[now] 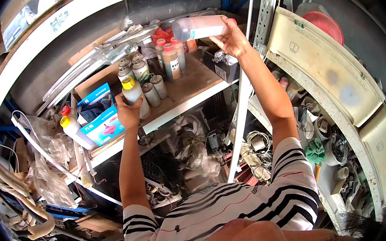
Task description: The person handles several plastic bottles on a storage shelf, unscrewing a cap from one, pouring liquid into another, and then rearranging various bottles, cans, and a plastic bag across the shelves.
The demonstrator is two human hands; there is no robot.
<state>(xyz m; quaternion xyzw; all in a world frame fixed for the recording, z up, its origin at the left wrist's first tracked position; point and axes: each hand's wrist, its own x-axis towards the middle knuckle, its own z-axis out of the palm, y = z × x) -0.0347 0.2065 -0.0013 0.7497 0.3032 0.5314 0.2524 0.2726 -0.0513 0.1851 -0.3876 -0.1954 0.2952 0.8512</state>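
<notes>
left hand (130, 111) grips a yellow-capped bottle (133, 93) — right hand (233, 41) clasps a translucent bottle (200, 27) sideways.

"How many bottles are on the brown shelf (198, 80) or in the hands?"
"Seven that I can make out: three red-capped bottles (171, 64) clustered together, another red-capped one far left, two yellow-capped bottles (133, 96), and one sideways bottle (200, 27)."
"Cans?"
"Six cans (141, 72), though they overlap."
"Boxes?"
"One blue box (106, 125), one small black box (231, 71)."
"Bins?"
"Two cream bins (321, 57), plus one red basket (325, 26)."
"Hands?"
"Two: left hand (129, 112), right hand (232, 41)."
"Cables (258, 144)?"
"Too tangled to count."
</notes>
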